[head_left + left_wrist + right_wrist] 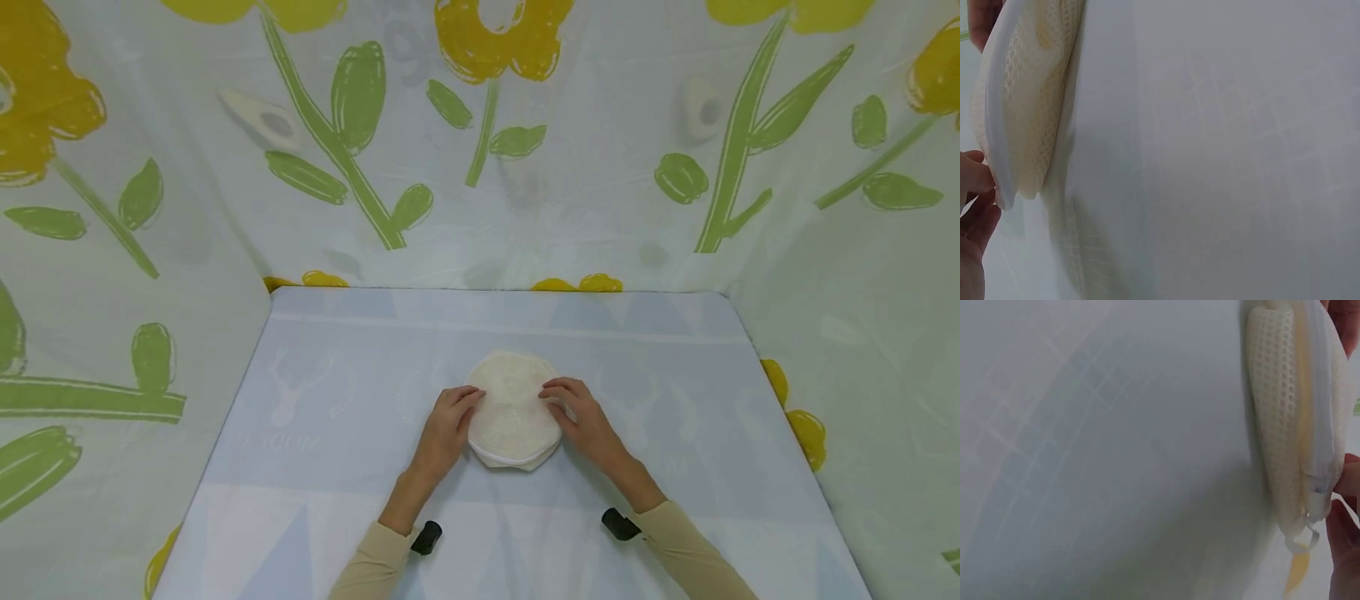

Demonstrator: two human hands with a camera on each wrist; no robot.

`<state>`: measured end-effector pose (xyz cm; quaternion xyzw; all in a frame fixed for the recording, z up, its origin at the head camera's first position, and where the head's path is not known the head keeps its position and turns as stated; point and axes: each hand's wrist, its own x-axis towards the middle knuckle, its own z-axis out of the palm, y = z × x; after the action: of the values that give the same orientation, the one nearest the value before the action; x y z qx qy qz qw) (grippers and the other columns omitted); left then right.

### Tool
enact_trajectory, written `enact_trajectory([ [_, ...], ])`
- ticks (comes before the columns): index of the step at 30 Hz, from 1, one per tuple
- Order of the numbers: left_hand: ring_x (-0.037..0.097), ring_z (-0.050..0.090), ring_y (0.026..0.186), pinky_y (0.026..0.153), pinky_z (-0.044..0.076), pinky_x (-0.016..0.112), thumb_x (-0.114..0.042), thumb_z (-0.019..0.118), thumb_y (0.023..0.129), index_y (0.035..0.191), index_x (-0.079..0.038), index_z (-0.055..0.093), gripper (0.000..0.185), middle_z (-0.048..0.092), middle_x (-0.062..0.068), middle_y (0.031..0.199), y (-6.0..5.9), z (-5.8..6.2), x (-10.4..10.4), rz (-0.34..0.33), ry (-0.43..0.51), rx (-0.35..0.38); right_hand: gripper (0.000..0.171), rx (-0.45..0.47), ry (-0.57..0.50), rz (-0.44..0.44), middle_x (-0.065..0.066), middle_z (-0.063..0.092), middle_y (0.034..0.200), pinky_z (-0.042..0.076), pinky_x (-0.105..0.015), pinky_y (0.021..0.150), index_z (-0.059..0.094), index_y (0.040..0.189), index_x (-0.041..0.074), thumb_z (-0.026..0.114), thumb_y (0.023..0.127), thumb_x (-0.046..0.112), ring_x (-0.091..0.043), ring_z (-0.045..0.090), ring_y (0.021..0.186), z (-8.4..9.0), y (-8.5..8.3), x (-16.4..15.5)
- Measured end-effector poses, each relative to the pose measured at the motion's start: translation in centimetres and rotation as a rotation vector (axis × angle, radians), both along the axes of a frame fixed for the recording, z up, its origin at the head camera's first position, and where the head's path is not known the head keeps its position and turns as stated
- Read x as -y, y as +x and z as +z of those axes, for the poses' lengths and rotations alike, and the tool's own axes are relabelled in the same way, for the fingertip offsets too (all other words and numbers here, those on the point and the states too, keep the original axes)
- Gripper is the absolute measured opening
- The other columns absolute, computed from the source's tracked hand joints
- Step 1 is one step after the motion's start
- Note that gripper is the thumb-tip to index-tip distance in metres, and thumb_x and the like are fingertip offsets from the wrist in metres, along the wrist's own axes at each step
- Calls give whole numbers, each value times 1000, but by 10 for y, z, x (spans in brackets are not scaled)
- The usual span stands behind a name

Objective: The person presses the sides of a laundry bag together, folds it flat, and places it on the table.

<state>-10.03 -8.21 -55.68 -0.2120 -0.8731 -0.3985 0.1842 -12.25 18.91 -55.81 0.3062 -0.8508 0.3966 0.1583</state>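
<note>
A round cream mesh laundry bag [514, 421] lies on the table in the head view. My left hand [444, 429] pinches its left edge between thumb and fingers; in the left wrist view the fingertips [982, 212] meet the end of the white rim band. On the opposite side, my right hand [588, 421] pinches the right edge. The right wrist view shows the bag's mesh side [1275, 394], its white band, and a small zipper pull [1313, 537] hanging by the right thumb and finger. What the bag holds, if anything, cannot be seen.
The table [337, 467] wears a pale blue and white printed cover. White curtains [600, 225] with yellow flowers and green leaves stand at the back and both sides. A black wrist device [426, 538] sits at the left cuff, another [620, 525] at the right.
</note>
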Motion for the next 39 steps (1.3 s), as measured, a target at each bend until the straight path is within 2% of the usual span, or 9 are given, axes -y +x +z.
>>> enact_trajectory([
  [2,30,62,113,94,56,38,10,68,93,122,4,71,29,67,14,119,0,-1,0,-19,-20,-26,31,-26,12,36,-15,64,122,46,-23,101,71,111,0,72,86,-17,-33,58,117,-2,0,-1],
  [4,31,61,114,95,55,40,6,70,94,124,5,69,30,67,16,121,0,-2,1,-35,-41,-43,31,-33,22,59,-16,64,123,47,-23,101,71,113,0,72,86,-17,-33,59,117,-4,-1,-3],
  [9,34,58,119,99,52,45,-11,76,94,131,5,65,41,63,18,127,2,-4,3,-75,-73,-22,34,8,69,80,-16,62,128,49,-34,100,69,123,1,73,90,-8,-33,57,122,-6,0,-5],
  [14,35,57,120,99,52,46,-13,77,94,132,5,64,45,62,19,128,3,-4,2,-89,-73,-15,44,20,107,104,-17,59,132,49,-43,100,66,130,1,78,88,0,-35,54,125,-8,1,-6],
  [18,36,57,118,97,52,47,-12,79,91,130,6,65,45,62,20,126,3,-5,2,-92,-58,-33,49,5,86,126,-18,57,133,42,-30,108,64,131,0,80,85,-1,-36,51,126,-15,0,-7],
  [22,35,57,119,99,51,47,-13,79,91,131,5,65,46,62,19,126,3,-10,1,-82,-53,-13,51,-6,68,130,-18,56,133,33,-20,113,63,132,0,80,85,-1,-36,49,126,-23,0,-7],
  [27,33,55,120,100,50,46,-14,77,92,133,4,64,47,60,16,127,2,-16,0,-74,-53,15,51,2,67,119,-19,54,135,31,-20,114,62,134,0,79,86,-1,-36,49,127,-26,1,-6],
  [39,32,53,122,102,48,45,-17,76,94,134,2,62,47,59,13,126,0,-19,0,-71,-67,54,50,60,77,95,-18,52,137,31,-19,114,61,135,2,78,88,1,-36,47,131,-24,4,-5],
])
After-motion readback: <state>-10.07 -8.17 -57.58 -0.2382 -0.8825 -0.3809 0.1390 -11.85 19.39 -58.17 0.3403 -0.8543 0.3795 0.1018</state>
